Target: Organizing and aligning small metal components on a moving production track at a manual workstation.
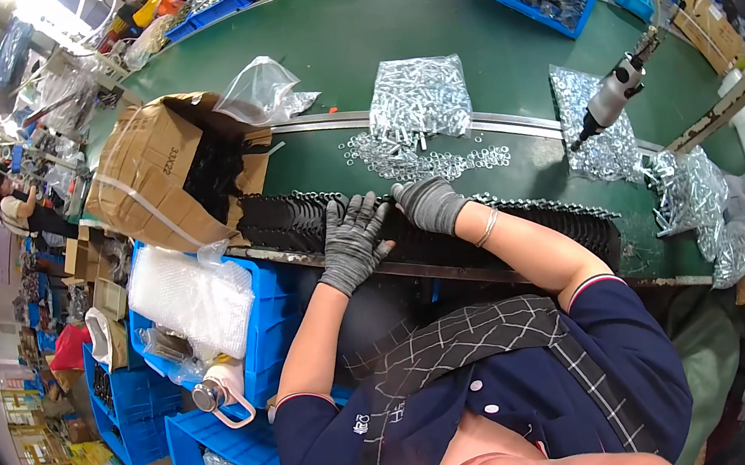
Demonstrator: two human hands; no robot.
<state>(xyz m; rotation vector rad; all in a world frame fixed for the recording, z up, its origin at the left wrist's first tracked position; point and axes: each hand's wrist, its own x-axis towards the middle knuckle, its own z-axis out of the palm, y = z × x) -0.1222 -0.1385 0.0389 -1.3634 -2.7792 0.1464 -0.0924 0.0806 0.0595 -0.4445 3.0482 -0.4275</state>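
Observation:
A long row of black parts (286, 223) stands packed along the table's near edge, with small shiny metal pieces (555, 204) lined along its top. My left hand (353, 242), in a grey glove, lies on the row with its fingers stretched out. Just to its right, my gloved right hand (431, 205) is curled in at the row; its fingertips are hidden, and what they hold cannot be made out. Beyond the hands lies a loose scatter of small metal nuts or rings (439, 165). It spreads in front of a clear bag of metal fasteners (418, 97).
An open cardboard box (138, 182) of black parts stands left on the green table (312, 45). At the right, a power screwdriver (612, 96) hangs over another fastener bag (579, 82). A blue crate (584, 21) stands at the back; another (275, 309) is left below the table edge.

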